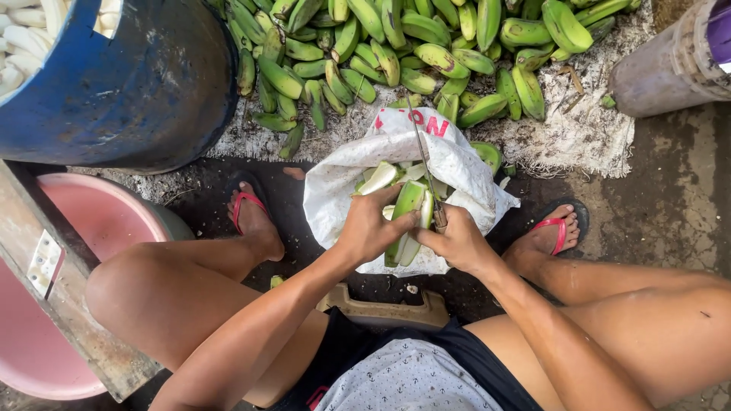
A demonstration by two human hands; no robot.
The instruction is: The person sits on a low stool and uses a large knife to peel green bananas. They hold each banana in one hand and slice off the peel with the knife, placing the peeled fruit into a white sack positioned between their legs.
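Bare knees and forearms fill the lower frame; the person sits low, feet in red sandals [250, 207] planted on the dark, wet ground. Left hand [371, 227] is closed around a green banana [406, 217], held upright over an open white sack [457, 164]. Right hand [459, 242] is closed on the handle of a knife [423, 156], its thin blade pointing away from the body and lying against the banana's peel. Inside the sack lie green peelings [378, 180], directly beneath both hands.

Beyond the sack, a large heap of unpeeled green bananas [396, 46] rests on a pale woven mat [586, 133]; the sack's far edge overlaps the heap's near side. To the person's left, a blue barrel [137, 91] holds pale peeled bananas [23, 34]. Nearer, a pink basin [99, 221] is partly covered by a wooden plank [53, 281]. At upper right, a grey cylindrical container [670, 65] lies tilted. A tan plastic piece [384, 312] sits on the ground between the legs.
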